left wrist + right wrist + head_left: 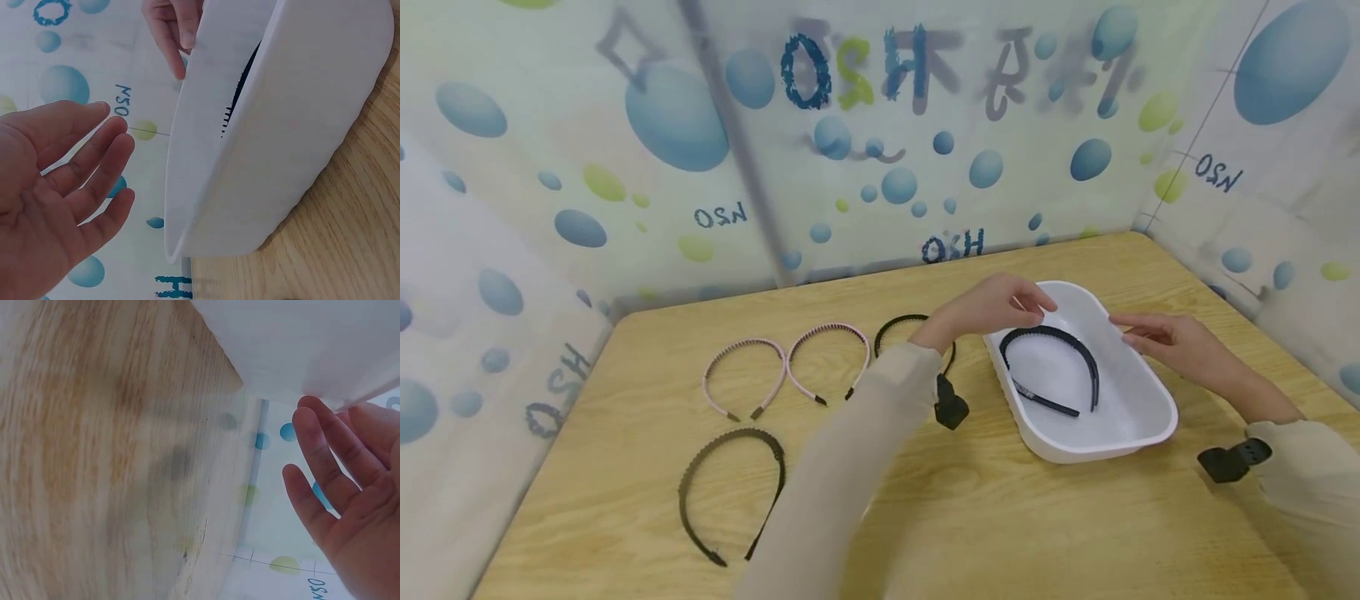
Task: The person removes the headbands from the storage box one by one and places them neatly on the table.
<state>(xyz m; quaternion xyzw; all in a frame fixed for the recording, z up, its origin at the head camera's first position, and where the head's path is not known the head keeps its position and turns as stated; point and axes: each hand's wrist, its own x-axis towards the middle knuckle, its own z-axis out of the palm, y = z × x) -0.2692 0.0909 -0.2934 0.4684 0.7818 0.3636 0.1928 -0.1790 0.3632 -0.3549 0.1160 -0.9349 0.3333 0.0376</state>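
Observation:
A white plastic tray (1127, 400) stands on the table between the hands. Inside it lies a black toothed headband (1063, 335), whose teeth also show over the wall in the left wrist view. My left hand (992, 304) hovers over the tray's far left side, fingers loosely bent with nothing in them; the left wrist view shows this hand (69, 181) apart from the tray. At the tray's right rim is my right hand (1180, 346), its fingertips right at the edge. In the right wrist view its relaxed fingers (328, 456) lie along the outer wall.
Two pink headbands (707, 371) lie side by side on the wooden table (970, 525). A thin black headband (902, 317) is partly hidden by my left arm, and a wider dark headband (683, 492) lies front left. Patterned curtains (880, 192) enclose the table.

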